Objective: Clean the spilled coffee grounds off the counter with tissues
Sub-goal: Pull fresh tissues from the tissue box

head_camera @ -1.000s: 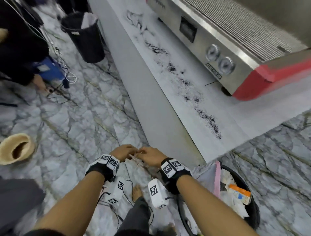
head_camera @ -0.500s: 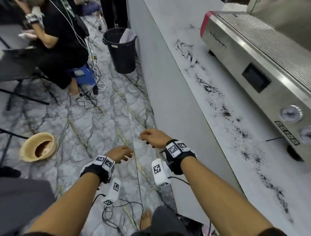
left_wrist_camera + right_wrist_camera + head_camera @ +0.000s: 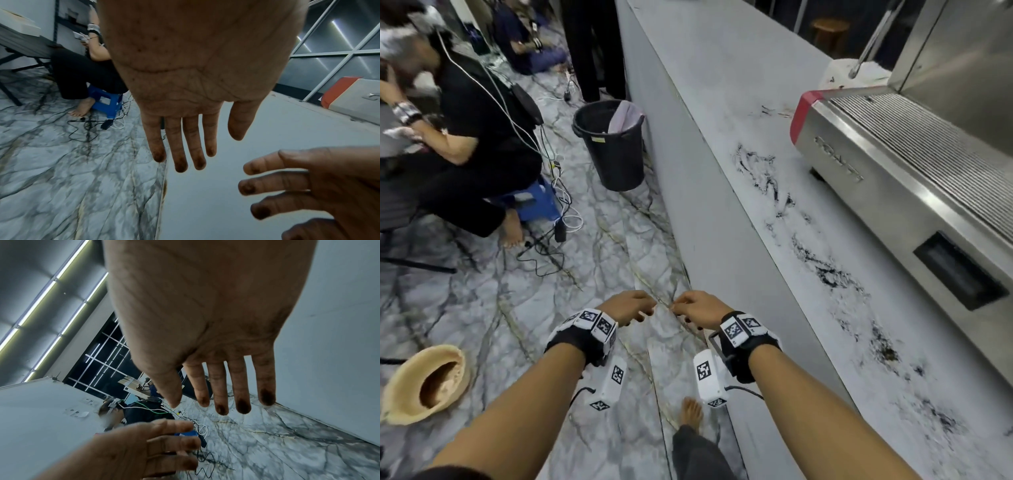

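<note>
Dark coffee grounds [image 3: 828, 274] lie smeared in a long streak on the white counter [image 3: 722, 102], in front of the machine. My left hand [image 3: 633, 306] and right hand [image 3: 698, 308] hover close together over the floor, beside the counter's front wall and below its top. In the left wrist view my left hand [image 3: 195, 138] has straight fingers and holds nothing. Its fingertips [image 3: 180, 167] are stained dark. The right hand [image 3: 205, 386] is equally flat and holds nothing, with dark-stained fingertips [image 3: 243, 407]. I see no tissue in either hand.
A steel espresso machine [image 3: 893, 178] with a red end stands on the counter at the right. A black bin [image 3: 613, 144] stands on the marble floor against the counter. A seated person [image 3: 469, 137], loose cables [image 3: 561, 205] and a straw hat [image 3: 424, 383] are at the left.
My hands touched low over a bin at the counter's end, came apart, and now hover fingertip to fingertip. My view has swung left along the counter, and that bin is out of sight.
</note>
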A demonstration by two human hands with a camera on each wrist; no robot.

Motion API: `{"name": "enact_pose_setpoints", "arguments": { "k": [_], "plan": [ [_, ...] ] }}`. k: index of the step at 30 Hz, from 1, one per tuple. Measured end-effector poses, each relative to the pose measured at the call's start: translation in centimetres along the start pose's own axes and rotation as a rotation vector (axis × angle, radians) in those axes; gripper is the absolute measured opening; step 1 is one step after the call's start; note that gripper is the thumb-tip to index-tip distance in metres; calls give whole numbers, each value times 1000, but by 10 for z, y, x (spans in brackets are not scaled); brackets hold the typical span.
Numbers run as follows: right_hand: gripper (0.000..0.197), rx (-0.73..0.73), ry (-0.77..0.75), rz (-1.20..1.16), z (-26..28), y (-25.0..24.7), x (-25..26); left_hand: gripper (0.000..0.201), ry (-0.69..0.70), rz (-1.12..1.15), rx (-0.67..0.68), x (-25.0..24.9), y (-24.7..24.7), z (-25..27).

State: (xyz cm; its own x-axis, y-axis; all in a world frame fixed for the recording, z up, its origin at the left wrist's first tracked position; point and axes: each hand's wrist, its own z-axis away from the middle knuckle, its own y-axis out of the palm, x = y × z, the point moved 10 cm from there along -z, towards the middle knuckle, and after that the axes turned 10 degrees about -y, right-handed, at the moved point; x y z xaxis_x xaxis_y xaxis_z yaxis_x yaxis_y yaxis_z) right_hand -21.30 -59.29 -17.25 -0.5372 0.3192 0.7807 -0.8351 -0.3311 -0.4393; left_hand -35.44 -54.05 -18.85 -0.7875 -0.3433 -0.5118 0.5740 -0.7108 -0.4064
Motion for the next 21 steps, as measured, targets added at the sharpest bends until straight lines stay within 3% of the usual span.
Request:
{"name": "enact_pose_setpoints", "arguments": {
  "k": [5, 10, 15, 21],
  "plan": [
    [25, -57, -7, -7, -50, -52, 12, 20, 67, -48, -24, -82, -50, -36],
    [34, -91, 2, -31, -88, -89, 19, 24, 139, -95, -46, -153, -93, -65],
    [35, -159, -24, -74, -131, -132, 41, 14, 254, -180, -30, -223, -125, -96],
    [34, -304, -83, -70, -185, -202, 90, 25, 354, -344, 23, -294, -168, -137]
  ]
}}
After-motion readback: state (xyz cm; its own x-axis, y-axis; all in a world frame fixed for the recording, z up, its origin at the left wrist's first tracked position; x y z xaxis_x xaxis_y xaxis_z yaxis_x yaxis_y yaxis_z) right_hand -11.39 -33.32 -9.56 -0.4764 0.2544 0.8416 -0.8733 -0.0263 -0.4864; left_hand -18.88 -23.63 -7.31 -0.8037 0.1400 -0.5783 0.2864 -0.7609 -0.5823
